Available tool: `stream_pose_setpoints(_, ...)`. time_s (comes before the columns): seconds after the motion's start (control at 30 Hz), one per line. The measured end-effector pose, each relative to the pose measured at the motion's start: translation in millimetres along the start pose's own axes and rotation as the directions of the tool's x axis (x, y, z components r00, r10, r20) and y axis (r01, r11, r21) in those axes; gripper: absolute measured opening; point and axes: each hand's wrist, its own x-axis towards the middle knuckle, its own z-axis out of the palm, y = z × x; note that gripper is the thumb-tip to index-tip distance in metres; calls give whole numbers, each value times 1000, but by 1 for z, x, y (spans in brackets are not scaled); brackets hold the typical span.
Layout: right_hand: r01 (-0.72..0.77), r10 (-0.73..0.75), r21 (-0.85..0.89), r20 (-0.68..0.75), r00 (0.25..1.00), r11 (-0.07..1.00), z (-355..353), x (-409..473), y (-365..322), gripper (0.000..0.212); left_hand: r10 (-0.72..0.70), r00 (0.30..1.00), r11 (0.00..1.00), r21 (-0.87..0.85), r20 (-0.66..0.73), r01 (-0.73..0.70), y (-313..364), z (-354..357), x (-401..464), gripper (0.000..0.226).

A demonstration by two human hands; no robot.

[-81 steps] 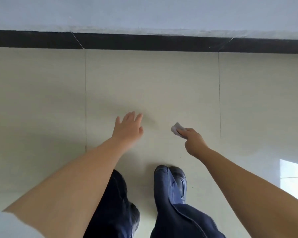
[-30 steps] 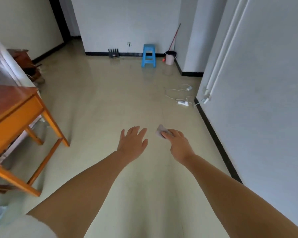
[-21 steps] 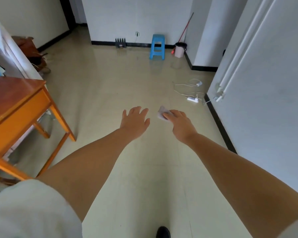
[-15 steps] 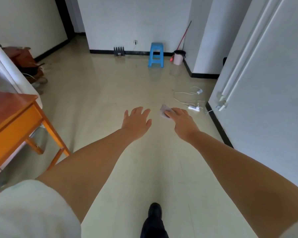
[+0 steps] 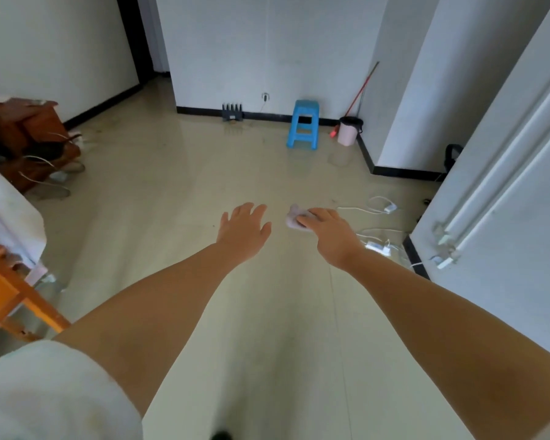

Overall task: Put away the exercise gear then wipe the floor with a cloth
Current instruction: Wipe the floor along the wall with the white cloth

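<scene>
I hold both arms out in front of me over the pale floor (image 5: 267, 312). My left hand (image 5: 245, 228) is spread and holds nothing. My right hand (image 5: 329, 236) has its grip pinching the cloth (image 5: 294, 219), a small pale wad at my fingertips, well above the tiles. To wipe well, I judge I should crouch, flatten it and steer away from the cables (image 5: 375, 223) on the right.

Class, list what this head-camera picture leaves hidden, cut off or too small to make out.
- Cloth: mostly covered by the right hand; its size and shape are hidden.
- Orange table: cut off by the left edge.
- Dark item: half hidden behind the wall corner.
- Black object by the far wall: too small to identify.
</scene>
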Motion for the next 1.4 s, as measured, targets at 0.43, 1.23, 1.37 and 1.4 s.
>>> stream_pose_setpoints(0.43, -243, 245, 64, -25, 969, 968, 53, 297, 156, 67, 127, 990, 992, -26, 55, -125, -50, 47, 362, 49)
stream_pose_setpoints(1.23, -158, 159, 105, 5, 987, 982, 123, 822, 525, 63, 31, 984, 999, -37, 178, -25, -27, 168, 981, 49)
stream_pose_setpoints(1.37, -157, 163, 117, -43, 986, 981, 139, 925, 582, 62, 44, 986, 998, -44, 158, -38, -39, 181, 1099, 49)
stream_pose_setpoints(1.4, -173, 181, 137, -47, 982, 975, 144, 949, 597, 62, 56, 985, 998, -44, 162, -50, -40, 183, 1128, 49)
